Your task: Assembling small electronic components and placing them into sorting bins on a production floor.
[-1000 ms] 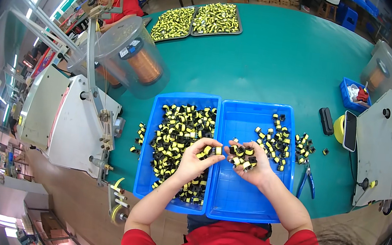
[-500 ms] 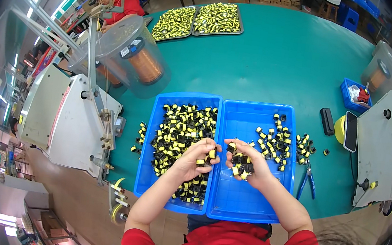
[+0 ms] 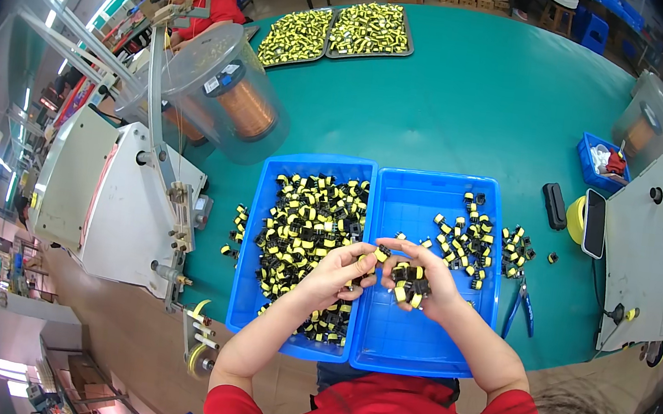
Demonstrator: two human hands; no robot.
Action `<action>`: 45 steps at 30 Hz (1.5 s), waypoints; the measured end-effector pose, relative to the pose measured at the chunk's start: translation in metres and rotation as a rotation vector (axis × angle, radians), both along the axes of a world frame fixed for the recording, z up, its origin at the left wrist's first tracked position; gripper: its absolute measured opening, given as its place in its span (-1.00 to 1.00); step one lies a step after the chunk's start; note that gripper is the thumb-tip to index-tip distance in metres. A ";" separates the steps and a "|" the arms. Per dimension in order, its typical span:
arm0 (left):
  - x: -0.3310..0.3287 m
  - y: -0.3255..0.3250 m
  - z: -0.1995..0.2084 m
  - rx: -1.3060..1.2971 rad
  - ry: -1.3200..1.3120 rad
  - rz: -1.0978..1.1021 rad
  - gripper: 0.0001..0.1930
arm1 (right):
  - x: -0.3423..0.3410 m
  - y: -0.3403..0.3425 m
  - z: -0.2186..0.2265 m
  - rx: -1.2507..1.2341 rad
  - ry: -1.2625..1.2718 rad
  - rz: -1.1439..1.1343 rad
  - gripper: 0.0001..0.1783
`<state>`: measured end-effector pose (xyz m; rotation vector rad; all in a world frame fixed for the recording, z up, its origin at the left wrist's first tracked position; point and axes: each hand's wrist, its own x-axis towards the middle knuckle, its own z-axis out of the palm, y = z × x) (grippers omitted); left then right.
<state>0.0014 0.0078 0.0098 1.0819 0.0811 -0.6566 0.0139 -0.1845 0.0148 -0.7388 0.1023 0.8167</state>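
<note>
Small black coil bobbins wrapped in yellow tape fill much of the left blue bin. Both my hands are over the inner walls where the two bins meet. My left hand is closed, thumb and fingers pinching a yellow-taped coil bobbin that also meets the fingertips of my right hand. Cupped in my right hand, palm up, is a cluster of several more coil bobbins. In the right blue bin, loose coil bobbins lie along the far right side.
Cutting pliers and stray bobbins lie right of the bins. White machines flank me; a phone leans by the right one. Full trays and a wire spool stand farther back on the green table. A person in red is far left.
My left hand has moved slightly right, and its fingers now meet my right fingertips at one bobbin. The bobbins seen earlier in my left fingers no longer show there.
</note>
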 end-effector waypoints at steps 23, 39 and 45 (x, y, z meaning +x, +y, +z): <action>0.018 0.030 0.017 1.367 -1.341 0.537 -0.92 | 0.008 0.000 -0.024 0.088 0.336 -0.072 -0.61; 0.002 0.000 -0.002 0.569 -0.860 0.120 -0.73 | -0.001 0.005 -0.008 -0.023 0.151 -0.066 -0.70; 0.005 0.005 0.007 -0.038 -0.324 0.188 -0.59 | 0.005 0.002 -0.019 0.050 0.243 -0.193 -0.81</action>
